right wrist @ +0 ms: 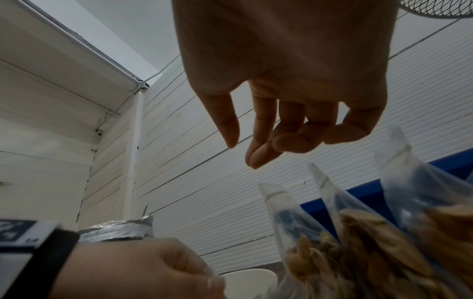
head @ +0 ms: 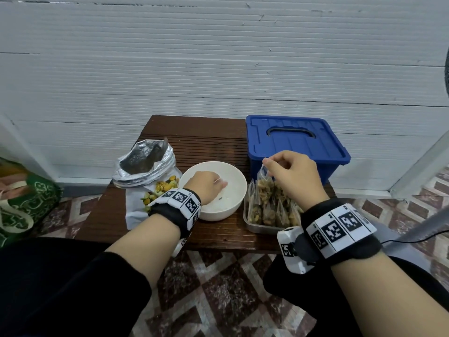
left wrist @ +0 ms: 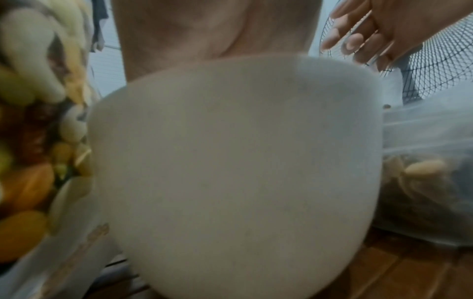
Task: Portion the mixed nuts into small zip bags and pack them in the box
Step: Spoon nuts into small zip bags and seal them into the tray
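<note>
The left hand [head: 206,184] reaches into the near-empty white round bowl [head: 237,177], fingers curled, whether on anything I cannot tell. The right hand [head: 290,170] hangs loosely open, touching nothing, over the filled clear zip bags [head: 268,203] standing in the shallow clear tray [head: 257,227]. Portioning looks about done; next, open the lidded blue plastic box [head: 295,142] behind.

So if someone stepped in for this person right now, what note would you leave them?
Left hand: down in the white bowl, fingers curled; grip unclear.
Right hand: loosely curled, empty, above the filled zip bags.
Bags stand in the clear tray; foil nut pouch open beside the bowl.
Done: several bags filled.
Left: blue box is lidded; open it, pack bags.
</note>
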Tool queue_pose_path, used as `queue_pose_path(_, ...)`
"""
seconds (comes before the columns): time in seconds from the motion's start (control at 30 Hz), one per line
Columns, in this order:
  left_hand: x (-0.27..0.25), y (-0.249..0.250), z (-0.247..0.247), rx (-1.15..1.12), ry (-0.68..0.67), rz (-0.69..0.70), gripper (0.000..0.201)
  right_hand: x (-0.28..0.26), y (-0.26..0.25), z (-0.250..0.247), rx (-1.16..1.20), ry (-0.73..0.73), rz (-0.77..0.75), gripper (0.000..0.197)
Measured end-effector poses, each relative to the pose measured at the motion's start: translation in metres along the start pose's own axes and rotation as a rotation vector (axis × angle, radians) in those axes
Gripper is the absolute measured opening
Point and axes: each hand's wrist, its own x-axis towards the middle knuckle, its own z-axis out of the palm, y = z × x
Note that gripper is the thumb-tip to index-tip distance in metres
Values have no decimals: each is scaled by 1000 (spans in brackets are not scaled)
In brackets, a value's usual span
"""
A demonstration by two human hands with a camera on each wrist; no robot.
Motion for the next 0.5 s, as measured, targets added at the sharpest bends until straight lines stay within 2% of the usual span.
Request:
queue_pose_path(0.13,-4,7,-4,-138,66,9,48,-4,-3,4,-44,-31,-23,17)
queue_pose_path(0.27,-14,21,-12,-349,130,68,48,-6,-5,8,-127,-66,-71,11)
queue_pose_path(0.33,-16,27,-14,-475,150,79,46,-8,-7,9,-157,-83,-96,15)
queue_pose_path(0.5,-17,37,-21,-766,38,110,49,-10,-15,13,-135,-133,-136,33)
